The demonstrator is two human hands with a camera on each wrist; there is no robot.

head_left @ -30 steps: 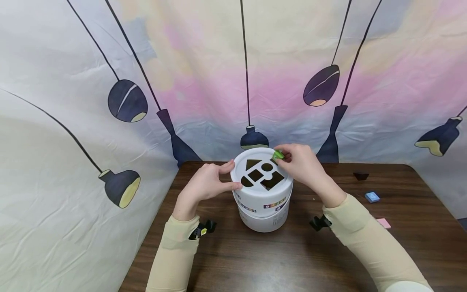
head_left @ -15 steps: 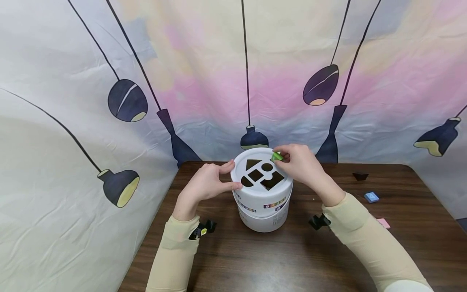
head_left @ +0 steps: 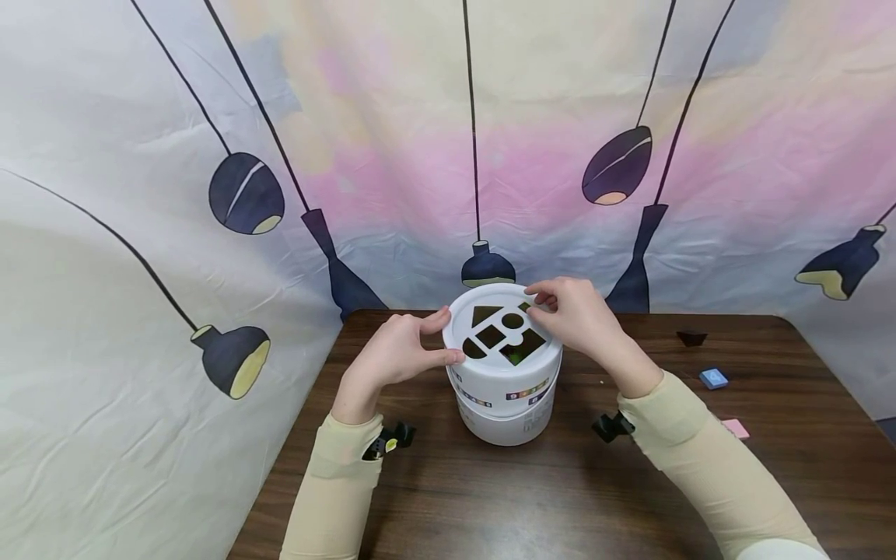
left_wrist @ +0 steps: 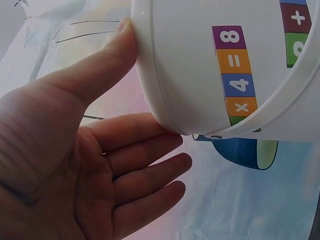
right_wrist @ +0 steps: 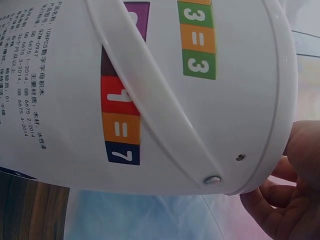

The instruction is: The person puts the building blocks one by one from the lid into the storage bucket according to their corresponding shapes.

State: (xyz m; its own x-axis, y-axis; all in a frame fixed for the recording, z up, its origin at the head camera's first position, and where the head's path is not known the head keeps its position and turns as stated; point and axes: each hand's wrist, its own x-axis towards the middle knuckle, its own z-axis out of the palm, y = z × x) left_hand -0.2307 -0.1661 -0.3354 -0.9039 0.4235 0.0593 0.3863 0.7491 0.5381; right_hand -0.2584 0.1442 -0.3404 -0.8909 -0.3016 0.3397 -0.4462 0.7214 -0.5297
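A white bucket (head_left: 504, 424) stands upright, covered by a white lid (head_left: 458, 319) with cut-out holes of several shapes. My left hand (head_left: 399, 346) touches the lid's left edge with thumb and index finger. Its other fingers stretch loosely below the rim in the left wrist view. At the far right edge of the lid is my right hand (head_left: 577, 315), its thumb and index finger apart beside a small hole with nothing visible between them. A little green (head_left: 516, 358) shows through the large lid hole. The right wrist view shows the right fingers partly hidden behind the rim.
On the brown table (head_left: 455, 505), to the right, lie a dark triangular piece (head_left: 692, 337), a blue block (head_left: 714, 379) and a pink block (head_left: 736, 428) close to the right sleeve. A patterned cloth (head_left: 420, 155) hangs behind the table. The bucket has a white handle (right_wrist: 150, 95).
The green block pinched in my right hand is gone from between the fingers, and green now shows inside through the lid's holes. The left hand and the bucket have stayed put.
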